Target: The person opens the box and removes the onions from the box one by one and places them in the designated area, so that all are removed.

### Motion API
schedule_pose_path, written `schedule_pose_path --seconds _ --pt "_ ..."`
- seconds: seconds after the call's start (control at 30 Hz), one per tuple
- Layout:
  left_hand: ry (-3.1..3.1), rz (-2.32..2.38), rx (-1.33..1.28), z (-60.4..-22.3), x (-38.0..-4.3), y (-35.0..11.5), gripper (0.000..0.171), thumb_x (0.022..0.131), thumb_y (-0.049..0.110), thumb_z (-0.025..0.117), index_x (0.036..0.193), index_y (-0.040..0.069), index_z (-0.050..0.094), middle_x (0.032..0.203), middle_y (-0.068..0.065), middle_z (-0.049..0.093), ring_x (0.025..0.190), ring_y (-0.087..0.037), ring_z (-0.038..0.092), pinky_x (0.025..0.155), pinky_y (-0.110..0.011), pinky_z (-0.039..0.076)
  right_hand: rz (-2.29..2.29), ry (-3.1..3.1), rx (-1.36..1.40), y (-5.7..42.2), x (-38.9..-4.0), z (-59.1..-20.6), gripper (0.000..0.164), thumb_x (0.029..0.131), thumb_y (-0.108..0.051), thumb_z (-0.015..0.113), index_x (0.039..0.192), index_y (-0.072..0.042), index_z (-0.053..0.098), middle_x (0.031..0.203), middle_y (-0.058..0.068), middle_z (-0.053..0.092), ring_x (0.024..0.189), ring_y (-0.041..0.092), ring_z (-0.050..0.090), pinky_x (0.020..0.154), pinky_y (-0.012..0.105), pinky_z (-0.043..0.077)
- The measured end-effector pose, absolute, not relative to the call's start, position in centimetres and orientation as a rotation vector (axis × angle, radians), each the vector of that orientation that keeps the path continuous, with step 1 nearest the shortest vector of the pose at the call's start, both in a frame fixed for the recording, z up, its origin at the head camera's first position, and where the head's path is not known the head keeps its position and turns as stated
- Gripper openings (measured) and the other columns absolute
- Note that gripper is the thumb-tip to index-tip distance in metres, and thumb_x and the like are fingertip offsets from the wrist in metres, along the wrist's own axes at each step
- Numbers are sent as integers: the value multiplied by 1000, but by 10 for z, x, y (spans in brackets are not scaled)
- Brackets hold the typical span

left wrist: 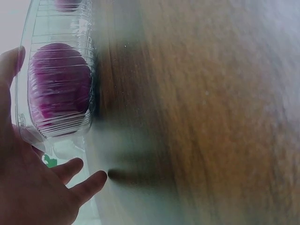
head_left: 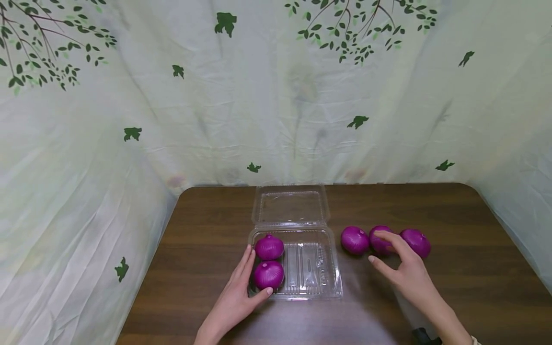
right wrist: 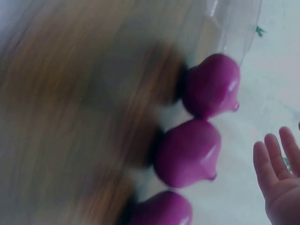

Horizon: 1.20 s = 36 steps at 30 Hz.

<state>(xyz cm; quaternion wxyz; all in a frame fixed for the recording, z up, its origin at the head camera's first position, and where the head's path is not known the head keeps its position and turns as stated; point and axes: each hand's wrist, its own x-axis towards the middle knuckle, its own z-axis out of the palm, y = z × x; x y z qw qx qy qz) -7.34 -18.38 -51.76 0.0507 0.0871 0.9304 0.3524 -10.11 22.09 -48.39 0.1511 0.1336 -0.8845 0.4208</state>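
Head, left hand [head_left: 235, 294]: grip spread against clear plastic hinged box [head_left: 302, 268], clasping nothing
Right hand [head_left: 407, 275]: grip parted, empty, near three round purple onions [right wrist: 187, 153]
Box: two matching onions [head_left: 269, 275]

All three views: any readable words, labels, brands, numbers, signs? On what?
Readable text: none in any view.
Clear plastic box: small raised marks toward the right of its base in the head view, maybe lettering, too small to read.
Onions: no text visible.
Table: no text visible.
Cloth: leaf and branch pictures, no lettering visible.
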Motion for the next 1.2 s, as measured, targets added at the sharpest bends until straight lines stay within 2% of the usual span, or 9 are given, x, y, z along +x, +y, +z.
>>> schedule_pose_path --seconds 0.17,0.33,0.5,0.73,0.87,1.0,1.2 --pt "2827 1083 260 -518 -74 -184 100 83 54 73 159 24 15 165 8 4 147 -29 19 107 -62 31 1299 -2547 442 201 -104 -482 57 83 -15 81 134 -16 56 133 -1 57 117 14 54 94 13 41" --pt "2820 1083 247 -518 -74 -184 101 83 54 73 159 25 14 165 8 4 147 -29 19 106 -63 31 1386 -2534 491 181 -104 -482 55 84 -17 80 134 -13 57 134 -2 56 117 15 55 95 21 45" --pt "2818 1077 242 -518 -73 -184 101 83 55 73 159 26 14 165 8 4 147 -29 20 106 -63 32 1440 -2495 540 160 -102 -486 54 84 -15 79 133 -18 57 133 -3 57 115 17 56 93 24 47" --pt "2823 1087 255 -518 -73 -183 101 83 53 73 159 24 15 165 7 4 147 -29 19 107 -61 31 1588 -2471 577 132 -99 -491 52 86 -14 77 133 -26 57 132 -7 57 117 21 57 93 39 50" --pt "2831 1092 263 -518 -73 -183 100 83 51 74 159 23 16 165 6 4 147 -28 19 107 -61 30 1648 -2460 621 118 -100 -492 50 88 -16 76 133 -23 57 132 -5 57 117 24 57 93 42 50" --pt "2828 1091 256 -519 -74 -183 101 83 52 74 159 23 16 165 7 4 147 -29 20 107 -61 31 1657 -2497 626 105 -101 -493 50 88 -19 76 135 -18 56 134 -4 56 118 18 56 94 42 50" --pt "2825 1097 252 -520 -73 -182 101 83 53 74 159 24 15 165 6 4 147 -30 20 106 -62 32 1645 -2562 655 84 -102 -491 50 89 -22 75 135 -22 55 136 -7 54 120 20 54 95 40 49"
